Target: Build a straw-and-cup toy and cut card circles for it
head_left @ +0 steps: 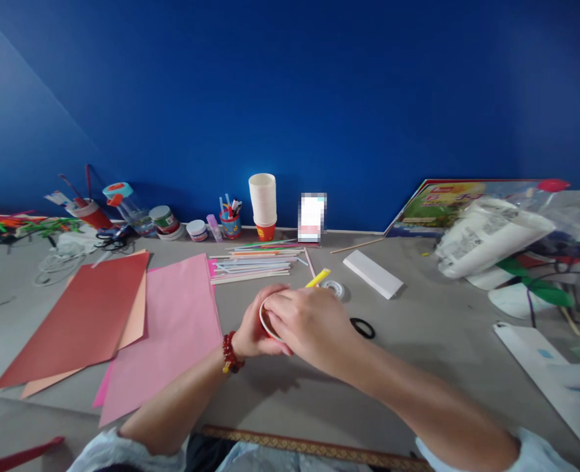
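My left hand (256, 330) is wrapped round a paper cup (269, 326), whose white rim faces up and towards me, with a bit of red on its outside. Over its mouth lies my right hand (312, 321), fingers bent and close together, reaching inside the rim. Its fingertips are hidden in the cup, so whatever they pinch is out of sight. Just behind my right knuckles a yellow stick-like piece (318, 278) pokes up; its lower end is covered. Near it lie a roll of clear tape (332, 288) and a black ring (362, 328).
Pink paper (176, 328) and red paper (88, 308) lie on the left. Behind my hands are several thin sticks (255, 263), a stack of paper cups (262, 203) and a pen cup (230, 225). A folded white card (372, 273) and bagged cups (491, 236) are on the right.
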